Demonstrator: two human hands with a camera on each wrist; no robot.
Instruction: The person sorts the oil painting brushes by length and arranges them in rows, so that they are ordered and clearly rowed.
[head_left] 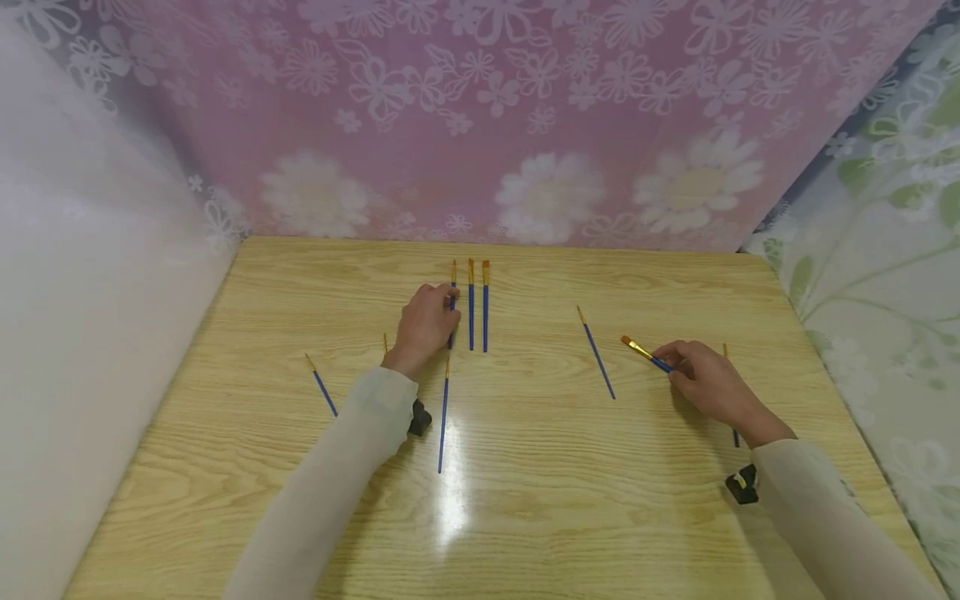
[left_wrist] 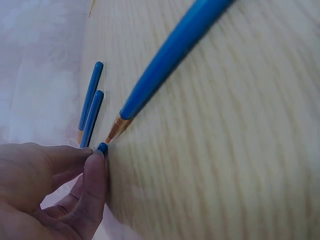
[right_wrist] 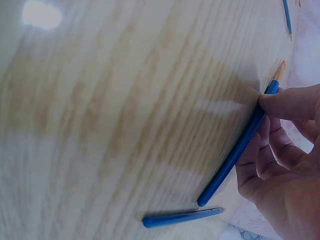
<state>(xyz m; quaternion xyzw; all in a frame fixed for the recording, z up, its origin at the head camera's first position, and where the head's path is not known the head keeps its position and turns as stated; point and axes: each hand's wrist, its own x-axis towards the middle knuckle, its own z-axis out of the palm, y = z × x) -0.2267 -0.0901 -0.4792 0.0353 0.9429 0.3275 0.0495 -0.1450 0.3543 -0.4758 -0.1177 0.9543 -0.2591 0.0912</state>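
Observation:
Between thumb and fingers, my left hand (head_left: 427, 323) pinches a slim blue paintbrush (head_left: 453, 275) at the table's far side, bristles pointing away from me. Just right of it, two flat-tipped paintbrushes (head_left: 485, 312) lie side by side in the same direction. My right hand (head_left: 708, 377) grips a flat paintbrush (head_left: 637, 347) by its blue handle, the orange bristles pointing left. In the right wrist view, that brush handle (right_wrist: 240, 142) runs slantwise along the fingers. A thin paintbrush (head_left: 444, 425) lies below my left hand; in the left wrist view its handle (left_wrist: 170, 55) looms close.
Another thin paintbrush (head_left: 596, 352) lies slanted between the hands. One more paintbrush (head_left: 321, 385) is partly behind the left sleeve, and another paintbrush (head_left: 725, 350) is mostly covered by the right hand. A flowered pink cloth (head_left: 450, 167) hangs behind the wooden table (head_left: 555, 500).

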